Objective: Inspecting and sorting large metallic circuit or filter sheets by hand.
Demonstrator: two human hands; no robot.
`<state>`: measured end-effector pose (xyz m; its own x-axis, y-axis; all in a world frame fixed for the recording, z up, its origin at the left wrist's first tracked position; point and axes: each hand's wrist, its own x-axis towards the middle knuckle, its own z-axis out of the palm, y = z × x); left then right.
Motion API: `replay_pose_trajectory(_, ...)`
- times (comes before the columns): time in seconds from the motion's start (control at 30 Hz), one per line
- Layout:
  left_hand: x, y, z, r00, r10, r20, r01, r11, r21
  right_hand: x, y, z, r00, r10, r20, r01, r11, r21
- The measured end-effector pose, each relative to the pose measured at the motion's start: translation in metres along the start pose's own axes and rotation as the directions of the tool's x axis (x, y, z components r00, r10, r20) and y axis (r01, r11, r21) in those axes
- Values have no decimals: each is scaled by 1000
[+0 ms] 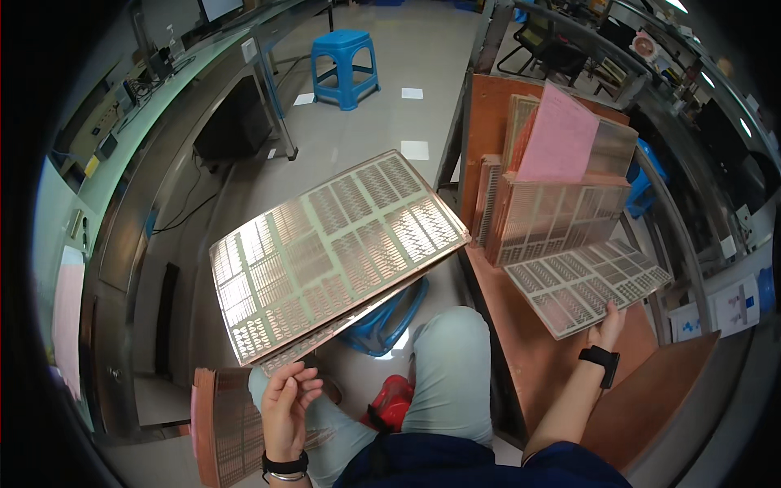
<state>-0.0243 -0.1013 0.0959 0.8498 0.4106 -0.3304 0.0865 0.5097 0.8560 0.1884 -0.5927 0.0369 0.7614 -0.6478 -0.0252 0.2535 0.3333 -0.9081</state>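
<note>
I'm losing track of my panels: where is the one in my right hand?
In the head view, the panel is at right, its near edge in the right hand, just in front of the upright stacked panels.

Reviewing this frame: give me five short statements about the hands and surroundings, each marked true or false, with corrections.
1. The left hand is near the lower edge of the large tilted panel. True.
2. Both hands are empty. False: the right hand holds a smaller panel by its edge.
3. A pink sheet rises above the upright panels. True.
4. The plastic seat ahead is yellow. False: that stool is blue.
5. A dark band circles the right wrist. True.
</note>
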Motion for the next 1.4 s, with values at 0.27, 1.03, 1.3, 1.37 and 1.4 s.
replay_pose_trajectory(0.27, -3, 14, -13, 993, 81, -87, -79, 996, 30, 42, 46, 21, 984, 145, -107, -160, 977, -141)
replay_pose_trajectory(1.03, 62, 5, -100, 880, 301, -366, -173, 923, 344, -133, 87, 200, 380, -250, 891, 917, 230, -326)
replay_pose_trajectory(1.3, 42, 5, -100, 864, 364, -349, -307, 929, 209, -149, 67, 182, 557, -55, 828, 715, 539, -445)
replay_pose_trajectory(1.37, 28, 5, -100, 878, 355, -320, -327, 935, 140, -134, 75, 168, 589, -40, 807, 597, 695, -401)
replay_pose_trajectory(1.4, 22, 5, -100, 876, 366, -315, -370, 928, 49, -131, 74, 165, 677, 175, 714, 230, 872, -432)
